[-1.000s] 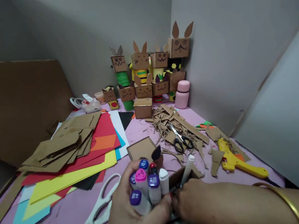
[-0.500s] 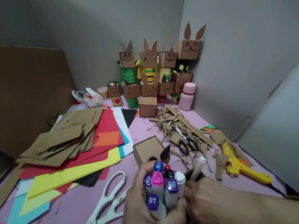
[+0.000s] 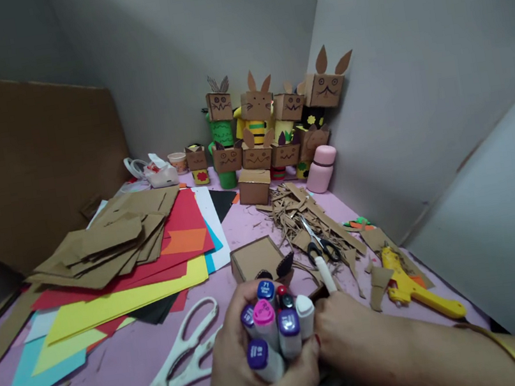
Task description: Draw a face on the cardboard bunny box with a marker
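My left hand [image 3: 258, 360] is wrapped around a bundle of markers [image 3: 264, 321], caps up, with several blue caps, a pink one and a white one. A red and a black tip show among them. Close beside it, my right hand [image 3: 351, 334] is closed, its fingertips hidden. A white marker [image 3: 326, 275] sticks up from that fist. Behind the hands, dark pointed ears [image 3: 285, 266] stand near an open cardboard box [image 3: 255, 258]. A dark edge of cardboard shows just past my right hand. Below the hands, more pale pens are blurred.
White scissors [image 3: 169, 380] lie left of my hands. Black-handled scissors [image 3: 321, 248] rest on cardboard scraps [image 3: 290, 214]. A yellow glue gun [image 3: 418, 298] is at right. Coloured paper [image 3: 133, 299] and cardboard sheets [image 3: 114, 240] fill the left. Cardboard animal figures [image 3: 256, 154] and a pink bottle [image 3: 322, 170] stand behind.
The white marker at my right hand has shifted left and now leans the other way. My left hand and its bundle have moved slightly left.
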Demonstrator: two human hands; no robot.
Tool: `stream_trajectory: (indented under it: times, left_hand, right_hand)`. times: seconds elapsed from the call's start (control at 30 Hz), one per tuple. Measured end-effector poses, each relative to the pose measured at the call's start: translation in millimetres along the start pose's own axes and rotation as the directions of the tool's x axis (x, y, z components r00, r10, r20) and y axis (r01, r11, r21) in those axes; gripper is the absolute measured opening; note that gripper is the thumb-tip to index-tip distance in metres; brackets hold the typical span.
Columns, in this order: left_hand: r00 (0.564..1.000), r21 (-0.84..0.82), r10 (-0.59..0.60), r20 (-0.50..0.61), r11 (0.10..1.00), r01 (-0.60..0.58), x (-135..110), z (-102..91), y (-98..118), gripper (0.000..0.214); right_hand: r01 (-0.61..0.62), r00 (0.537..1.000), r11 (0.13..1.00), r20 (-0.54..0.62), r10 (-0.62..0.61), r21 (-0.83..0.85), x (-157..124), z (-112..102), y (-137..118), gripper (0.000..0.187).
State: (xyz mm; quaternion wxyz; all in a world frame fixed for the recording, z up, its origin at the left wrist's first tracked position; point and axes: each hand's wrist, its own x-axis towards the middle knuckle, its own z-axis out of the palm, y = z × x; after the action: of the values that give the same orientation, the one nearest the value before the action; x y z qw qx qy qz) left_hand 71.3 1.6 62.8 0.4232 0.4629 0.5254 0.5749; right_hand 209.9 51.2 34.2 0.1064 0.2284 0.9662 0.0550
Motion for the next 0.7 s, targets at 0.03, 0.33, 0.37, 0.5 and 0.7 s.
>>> stream_trajectory:
  times: [0.03, 0.33, 0.37, 0.5, 0.7]
  left_hand:
    - [1.0, -0.003, 0.017, -0.01, 1.0, -0.017, 0.1, -0.1, -0.4, 0.031]
    - [0.998, 0.05, 0.057, -0.037, 0.997, -0.055, -1.1, -1.4, -1.4, 0.03]
    - [0.998, 0.051, 0.051, -0.038, 0.997, -0.049, -1.1, -1.7, -2.1, 0.03]
    - [1.0, 0.034, 0.025, -0.016, 0.999, -0.025, -1.1, -3.1, -6.1, 0.033]
    - [0.999, 0.035, 0.025, -0.03, 0.999, -0.024, -0.9, -3.0, -5.8, 0.034]
  right_hand:
    - [0.012, 1.0, 0.999, -0.016, -0.013, -0.051, -3.0, -2.3, -0.8, 0.003]
    - [0.117, 0.981, 0.982, -0.136, -0.138, -0.151, -11.1, 0.5, 16.5, 0.007]
    - [0.119, 0.98, 0.983, -0.145, -0.139, -0.137, -11.8, -2.5, 20.0, 0.006]
    - [0.101, 0.984, 0.99, -0.139, -0.115, -0.103, -14.9, -12.9, 26.1, 0.009]
    - [0.101, 0.988, 0.992, -0.11, -0.108, -0.075, -19.1, -8.2, 17.6, 0.006]
